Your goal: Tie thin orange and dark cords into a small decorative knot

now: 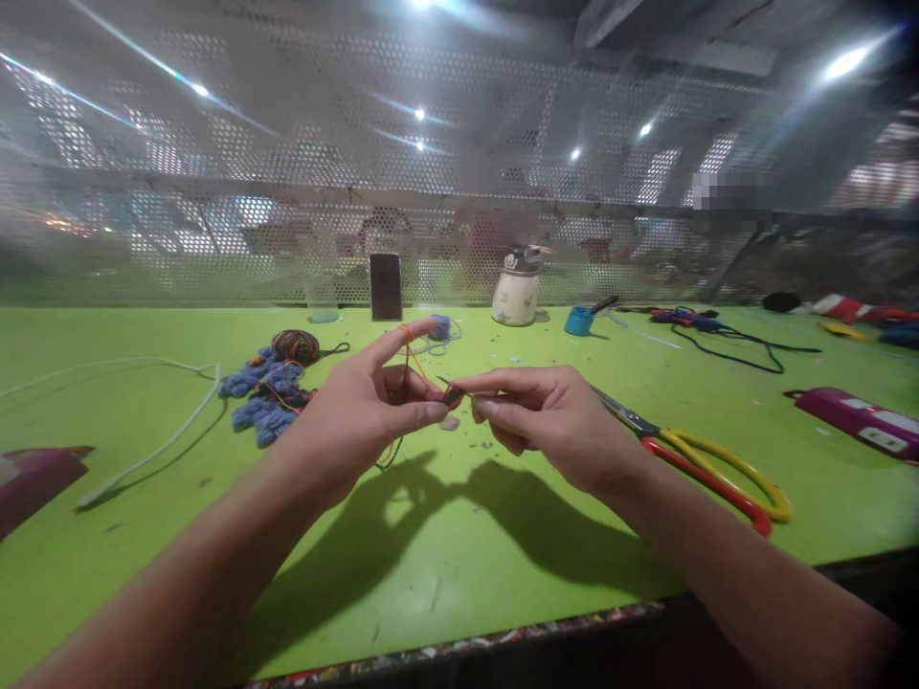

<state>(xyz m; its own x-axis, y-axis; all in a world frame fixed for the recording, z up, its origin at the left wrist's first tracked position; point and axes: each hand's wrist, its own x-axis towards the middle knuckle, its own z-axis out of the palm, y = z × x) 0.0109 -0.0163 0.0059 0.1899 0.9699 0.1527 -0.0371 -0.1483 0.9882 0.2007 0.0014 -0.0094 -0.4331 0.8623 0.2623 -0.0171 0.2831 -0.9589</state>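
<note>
My left hand (366,407) pinches a small dark crocheted piece (452,398) between thumb and fingers. Orange and dark yarn (407,359) loops around its raised index finger and runs down to the piece. In my right hand (538,407) is a thin crochet hook (446,382), gripped between thumb and forefinger, its tip at the crocheted piece. Both hands hover above the green table (445,565). Left of my left hand lie blue crocheted pieces (262,416) and a multicoloured yarn ball (295,346).
Large scissors (718,469) with red and yellow handles lie beside my right forearm. Farther back stand a phone (386,287), a bottle (515,290), a blue pot (578,322) and a blue yarn ball (439,328). A white cable (179,431) crosses the left; a purple power strip (854,419) lies right.
</note>
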